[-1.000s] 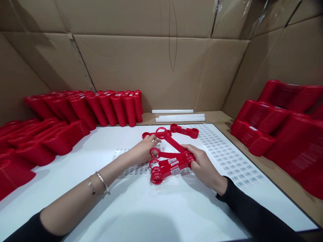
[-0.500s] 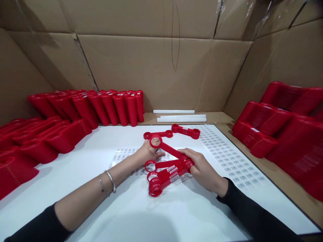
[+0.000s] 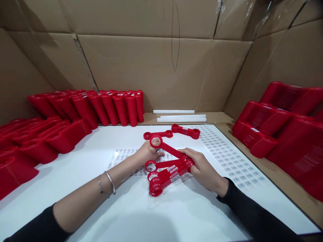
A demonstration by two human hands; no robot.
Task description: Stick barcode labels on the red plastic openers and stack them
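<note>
My right hand (image 3: 203, 168) is closed round the ring ends of a fanned stack of red plastic bars with rings at both ends (image 3: 168, 174). White barcode labels show on some of the lower bars. The uppermost bar (image 3: 170, 150) swings away from the others, its far ring in front of my left hand (image 3: 149, 151). My left hand is bent over a clear sheet of barcode labels (image 3: 121, 154), thumb pointing right. The ring partly hides its fingers, and whatever they pinch cannot be made out.
Two small stacks of red bars (image 3: 185, 131) (image 3: 158, 134) lie beyond my hands. Another label sheet (image 3: 232, 161) covers the right side of the white table (image 3: 121, 215). Tall red stacks (image 3: 106, 107) line the left, more red stacks (image 3: 262, 117) the right. White tubes (image 3: 181, 119) lie by the cardboard wall (image 3: 146, 60).
Almost nothing differs. My left forearm and its bracelets have shifted very slightly left, and the lower bars a touch to the right.
</note>
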